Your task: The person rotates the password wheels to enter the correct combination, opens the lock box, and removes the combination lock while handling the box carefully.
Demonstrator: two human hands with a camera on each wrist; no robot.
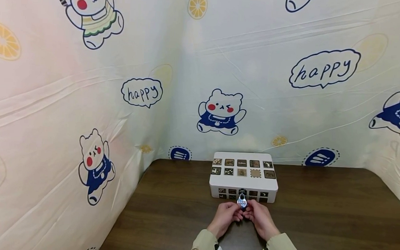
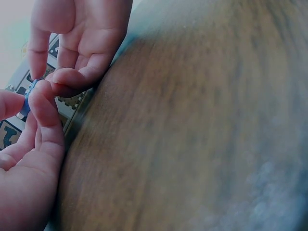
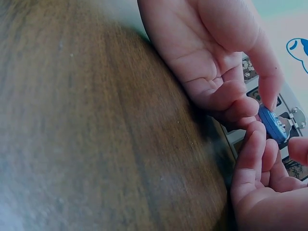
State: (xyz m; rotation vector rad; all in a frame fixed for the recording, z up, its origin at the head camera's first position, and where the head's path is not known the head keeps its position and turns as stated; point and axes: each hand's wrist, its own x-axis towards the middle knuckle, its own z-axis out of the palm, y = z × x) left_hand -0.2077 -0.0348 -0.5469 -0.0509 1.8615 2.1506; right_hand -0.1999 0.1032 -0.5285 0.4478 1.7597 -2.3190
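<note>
A small blue combination padlock (image 1: 242, 202) with number dials is at the front of a white box (image 1: 243, 182), just below its metal latch (image 3: 299, 118). Its shackle meets the latch; whether it is locked cannot be seen. My left hand (image 1: 225, 216) pinches the padlock body from the left. From the other side my right hand (image 1: 262, 219) holds it between thumb and fingers. In the right wrist view the blue padlock body (image 3: 273, 125) shows between both hands' fingertips. The left wrist view gives only a narrow edge of the padlock (image 2: 29, 96).
The box carries rows of small dark picture stickers on lid and front. It stands at the back of a dark wooden table (image 1: 334, 215), close to a pale printed cloth (image 1: 220, 65) with bears and orange slices. This cloth hangs behind and at both sides.
</note>
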